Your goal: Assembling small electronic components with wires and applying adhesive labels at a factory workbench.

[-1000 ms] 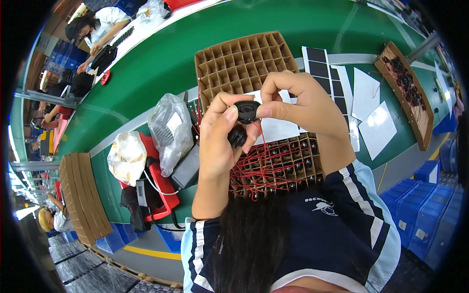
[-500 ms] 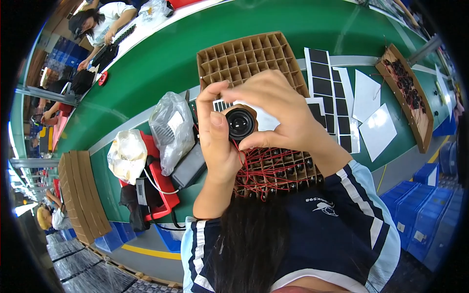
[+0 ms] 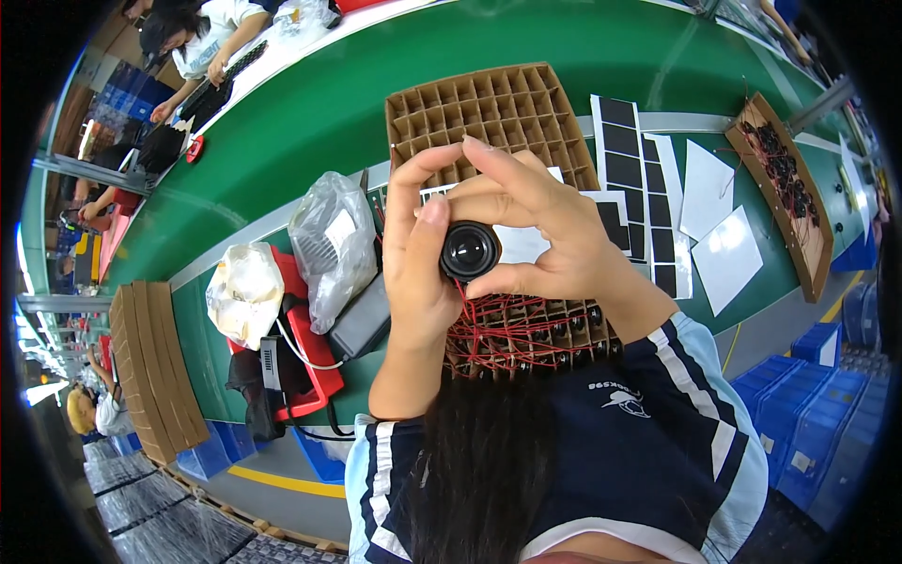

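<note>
A small round black speaker with a glossy domed centre faces up between my hands. My left hand grips its left side, the thumb along the rim. From the right, my right hand closes on it, with the thumb at the lower rim and the index finger raised toward my left fingertips. Red wires run below the speaker, over a divided cardboard tray whose cells hold more black round parts. Just beyond my hands stands a second divided cardboard tray; its visible cells look bare.
White sheets with black squares and plain white sheets lie right. A long cardboard box holds tangled wired parts. On the left are a clear plastic bag, a red holder, a grey box and stacked cardboard.
The speaker has shifted slightly right and down. My right fingers have moved from a blurred spread over the speaker to meet my left fingertips.
</note>
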Action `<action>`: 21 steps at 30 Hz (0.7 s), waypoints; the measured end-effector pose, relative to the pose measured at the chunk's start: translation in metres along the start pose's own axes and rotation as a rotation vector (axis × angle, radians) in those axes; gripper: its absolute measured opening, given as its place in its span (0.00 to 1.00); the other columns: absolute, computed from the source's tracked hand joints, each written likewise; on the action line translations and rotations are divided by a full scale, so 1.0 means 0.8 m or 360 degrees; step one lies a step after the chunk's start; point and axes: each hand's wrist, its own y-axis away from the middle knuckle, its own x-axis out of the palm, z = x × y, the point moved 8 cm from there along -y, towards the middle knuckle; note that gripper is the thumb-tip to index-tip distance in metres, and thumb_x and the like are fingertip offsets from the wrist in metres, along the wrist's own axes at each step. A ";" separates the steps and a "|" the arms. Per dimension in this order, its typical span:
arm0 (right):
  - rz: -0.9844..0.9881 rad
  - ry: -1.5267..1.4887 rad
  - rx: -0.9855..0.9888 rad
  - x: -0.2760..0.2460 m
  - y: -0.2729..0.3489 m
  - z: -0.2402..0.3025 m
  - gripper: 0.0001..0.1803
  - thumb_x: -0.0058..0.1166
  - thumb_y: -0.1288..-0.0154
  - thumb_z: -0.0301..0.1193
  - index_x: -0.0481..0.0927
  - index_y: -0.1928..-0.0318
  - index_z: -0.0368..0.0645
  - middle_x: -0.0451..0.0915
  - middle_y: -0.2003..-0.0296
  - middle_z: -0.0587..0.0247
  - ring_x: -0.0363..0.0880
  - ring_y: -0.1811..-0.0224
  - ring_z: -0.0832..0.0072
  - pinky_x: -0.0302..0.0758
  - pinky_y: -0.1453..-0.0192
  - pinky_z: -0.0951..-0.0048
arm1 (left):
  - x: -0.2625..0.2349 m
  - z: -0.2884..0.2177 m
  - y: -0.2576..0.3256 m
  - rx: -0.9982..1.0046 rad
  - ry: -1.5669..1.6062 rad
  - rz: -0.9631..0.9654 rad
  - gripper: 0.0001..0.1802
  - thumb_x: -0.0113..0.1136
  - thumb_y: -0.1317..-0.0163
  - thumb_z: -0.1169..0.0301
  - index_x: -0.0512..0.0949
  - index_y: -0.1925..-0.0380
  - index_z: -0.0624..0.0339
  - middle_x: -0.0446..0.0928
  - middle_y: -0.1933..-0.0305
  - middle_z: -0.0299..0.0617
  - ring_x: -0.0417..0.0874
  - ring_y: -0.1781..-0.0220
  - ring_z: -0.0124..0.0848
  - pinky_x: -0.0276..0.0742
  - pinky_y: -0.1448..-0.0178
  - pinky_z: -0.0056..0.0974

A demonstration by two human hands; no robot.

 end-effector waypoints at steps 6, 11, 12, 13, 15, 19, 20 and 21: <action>0.0060 0.0131 -0.0033 0.006 0.000 0.004 0.48 0.61 0.54 0.41 0.49 0.36 0.41 0.77 0.57 0.64 0.72 0.55 0.73 0.58 0.49 0.69 | 0.000 -0.015 0.002 0.0115 -0.0216 0.0107 0.17 0.44 0.40 0.74 0.62 0.51 0.67 0.71 0.59 0.42 0.73 0.62 0.21 0.68 0.62 0.24; 0.0049 0.0096 -0.0028 0.004 -0.001 0.005 0.48 0.62 0.55 0.41 0.49 0.37 0.41 0.78 0.58 0.65 0.72 0.55 0.73 0.58 0.50 0.70 | -0.007 -0.010 0.000 0.0106 -0.0175 0.0260 0.20 0.44 0.40 0.74 0.61 0.48 0.68 0.70 0.56 0.42 0.73 0.61 0.22 0.68 0.59 0.24; 0.0041 0.0054 -0.0030 0.004 -0.001 0.006 0.48 0.62 0.55 0.41 0.49 0.37 0.41 0.78 0.58 0.65 0.72 0.56 0.72 0.58 0.50 0.70 | -0.007 -0.010 -0.001 0.0095 -0.0126 0.0272 0.21 0.44 0.40 0.74 0.60 0.47 0.68 0.69 0.54 0.42 0.73 0.60 0.21 0.68 0.58 0.24; 0.0042 0.0053 -0.0031 0.005 -0.001 0.005 0.48 0.62 0.55 0.41 0.49 0.37 0.41 0.78 0.58 0.65 0.72 0.56 0.72 0.58 0.50 0.70 | -0.007 -0.010 0.000 0.0096 -0.0126 0.0270 0.21 0.44 0.40 0.74 0.60 0.47 0.68 0.69 0.54 0.42 0.73 0.60 0.21 0.68 0.58 0.24; 0.0018 0.0077 -0.0017 0.005 0.001 0.001 0.48 0.62 0.55 0.41 0.50 0.37 0.41 0.78 0.57 0.66 0.72 0.57 0.72 0.59 0.51 0.70 | -0.006 -0.003 0.001 -0.0024 -0.0150 0.0266 0.22 0.45 0.40 0.70 0.60 0.46 0.67 0.66 0.50 0.42 0.72 0.56 0.22 0.67 0.55 0.25; 0.0083 0.0094 0.0004 0.009 0.001 0.003 0.51 0.65 0.59 0.40 0.51 0.38 0.36 0.78 0.58 0.57 0.73 0.52 0.70 0.61 0.50 0.72 | -0.001 -0.007 0.002 -0.0043 -0.0320 0.0305 0.24 0.46 0.40 0.65 0.59 0.46 0.67 0.64 0.47 0.44 0.71 0.54 0.23 0.67 0.54 0.25; 0.0087 0.0058 0.0025 0.009 0.001 0.002 0.51 0.65 0.59 0.39 0.51 0.38 0.36 0.78 0.58 0.57 0.73 0.51 0.69 0.61 0.48 0.71 | -0.003 -0.009 0.000 0.0036 -0.0281 0.0264 0.25 0.46 0.40 0.64 0.59 0.46 0.67 0.63 0.47 0.45 0.71 0.54 0.24 0.67 0.54 0.26; 0.0091 0.0025 0.0046 0.008 0.000 0.000 0.51 0.66 0.59 0.38 0.51 0.38 0.36 0.78 0.58 0.56 0.72 0.50 0.69 0.62 0.47 0.71 | -0.004 -0.012 -0.001 0.0114 -0.0240 0.0225 0.26 0.46 0.40 0.62 0.59 0.46 0.67 0.63 0.46 0.46 0.71 0.53 0.25 0.67 0.53 0.27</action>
